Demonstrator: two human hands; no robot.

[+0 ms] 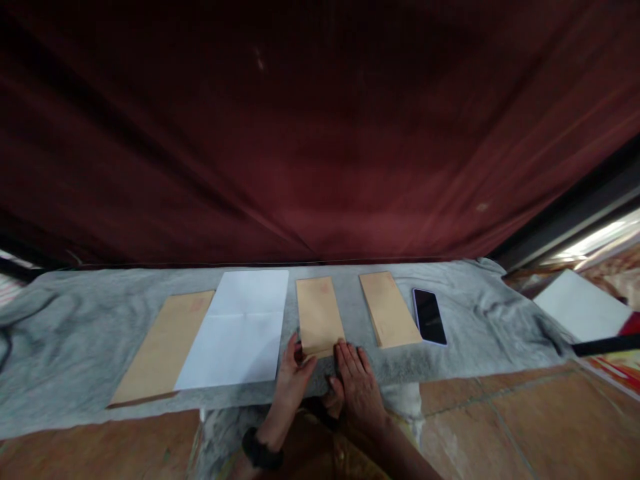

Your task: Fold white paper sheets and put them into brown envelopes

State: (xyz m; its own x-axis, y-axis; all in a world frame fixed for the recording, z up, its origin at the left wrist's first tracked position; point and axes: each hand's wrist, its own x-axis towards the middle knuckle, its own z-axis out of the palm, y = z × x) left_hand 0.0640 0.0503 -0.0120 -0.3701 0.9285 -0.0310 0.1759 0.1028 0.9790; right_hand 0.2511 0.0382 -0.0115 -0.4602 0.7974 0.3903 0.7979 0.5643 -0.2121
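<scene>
A brown paper envelope [320, 313] lies upright before me on the grey cloth, its bottom edge looking folded or flapped. My left hand [291, 377] has its fingers curled at the envelope's lower left corner, the thumb against the bottom edge. Stretched out with fingers side by side, my right hand [357, 380] rests at the lower right corner, its thumb held lower down. Left of this envelope is a white sheet [240, 333] with a crease across it, overlapping a larger stack of brown envelopes [165, 343]. To the right lies a second small stack of brown envelopes [390, 310].
A dark-screened phone [430, 317] with a pale case lies right of the envelopes. Grey cloth [480, 333] covers the narrow surface. A dark red curtain [320, 147] hangs behind it. White paper [583, 307] sits at far right, above a tiled floor [550, 427].
</scene>
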